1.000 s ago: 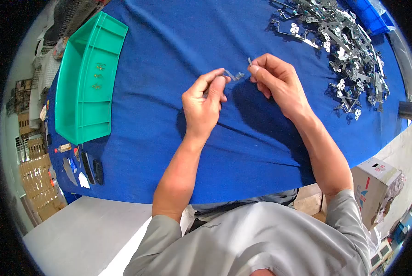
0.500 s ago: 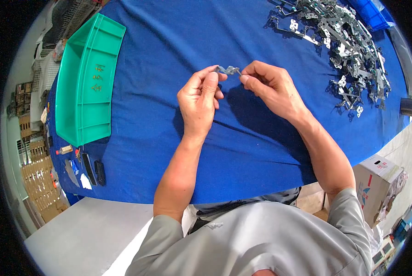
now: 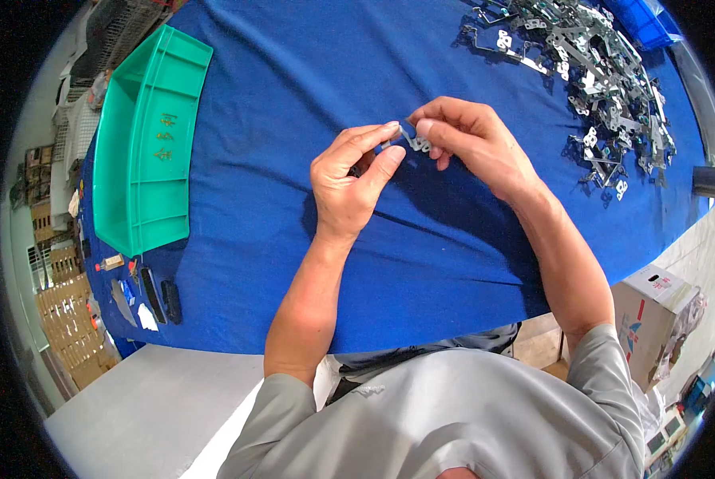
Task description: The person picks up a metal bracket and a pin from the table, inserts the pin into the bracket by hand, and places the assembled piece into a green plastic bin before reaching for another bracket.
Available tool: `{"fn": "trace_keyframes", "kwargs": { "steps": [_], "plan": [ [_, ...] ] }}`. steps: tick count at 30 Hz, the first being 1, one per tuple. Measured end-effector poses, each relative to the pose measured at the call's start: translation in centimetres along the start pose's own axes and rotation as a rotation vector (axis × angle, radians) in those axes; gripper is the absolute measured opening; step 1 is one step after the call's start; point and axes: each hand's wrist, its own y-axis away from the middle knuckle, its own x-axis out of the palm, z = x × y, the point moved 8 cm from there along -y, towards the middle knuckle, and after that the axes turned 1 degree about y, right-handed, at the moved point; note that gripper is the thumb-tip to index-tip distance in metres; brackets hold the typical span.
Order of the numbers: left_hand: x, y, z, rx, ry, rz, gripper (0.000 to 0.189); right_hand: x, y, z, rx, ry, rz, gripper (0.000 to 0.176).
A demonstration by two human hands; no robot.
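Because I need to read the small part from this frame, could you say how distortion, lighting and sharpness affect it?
Head view: fisheye, black corners, the blue tablecloth bowed; even light, soft shadows under the left hand and right hand; the small metal bracket pinched between them is tiny but sharp; the parts pile glints.

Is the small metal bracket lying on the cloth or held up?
Held up: bracket pinched between left hand and right hand, above the blue cloth.

Blue-clothed table (image 3: 293, 48): green bin (image 3: 146, 144) left, metal bracket pile (image 3: 605, 72) right, small dark items (image 3: 154, 291), perhaps tools, near edge.
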Motion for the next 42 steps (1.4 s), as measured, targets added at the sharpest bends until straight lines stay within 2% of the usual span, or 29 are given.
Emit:
{"fn": "trace_keyframes", "kwargs": {
  "steps": [4,7,10,13,14,17,23,26,29,32,35,38,42],
  "plan": [
    [0.5,0.0,-0.3,0.027,-0.036,0.052,0.026,0.0,0.1,0.0,0.037,0.094,0.064,0.020],
    [0.9,0.2,0.4,-0.009,0.017,0.065,0.022,-0.7,0.2,0.3,-0.029,-0.027,-0.107,0.019],
    [-0.2,0.3,1.6,-0.251,0.035,-0.085,0.023,-1.4,0.1,0.1,0.023,-0.096,-0.169,0.018],
    [-0.7,0.0,2.8,-0.256,0.274,-0.206,0.028,-0.1,0.2,0.3,-0.037,0.076,-0.081,0.018],
    [-0.8,0.0,2.8,-0.263,0.283,-0.220,0.028,0.1,0.0,-0.3,-0.101,0.114,-0.071,0.020],
    [-0.7,0.1,2.8,-0.288,0.285,-0.205,0.028,0.1,0.2,0.2,-0.109,0.161,-0.077,0.020],
    [-0.7,0.1,2.7,-0.257,0.260,-0.194,0.027,0.2,0.2,0.1,-0.147,0.195,-0.085,0.021],
    [-0.5,0.1,2.3,-0.245,0.239,-0.172,0.026,0.2,0.2,0.1,-0.091,0.268,-0.085,0.021],
    [-0.8,0.1,2.0,-0.175,0.180,-0.141,0.024,0.0,0.3,0.5,-0.128,0.341,-0.111,0.018],
    [-0.5,-0.2,1.1,-0.044,0.163,-0.104,0.024,0.1,0.5,0.8,-0.086,0.268,-0.106,0.015],
    [-0.5,0.0,1.0,-0.106,0.143,-0.081,0.025,0.1,0.2,0.2,-0.092,0.211,-0.082,0.017],
    [-0.4,0.0,1.1,-0.080,0.081,-0.046,0.026,0.0,0.0,-0.2,-0.041,-0.005,-0.056,0.020],
    [-0.1,-0.1,1.2,-0.046,0.110,-0.049,0.024,-0.1,-0.1,-0.1,-0.009,-0.002,0.028,0.023]
  ]
}}
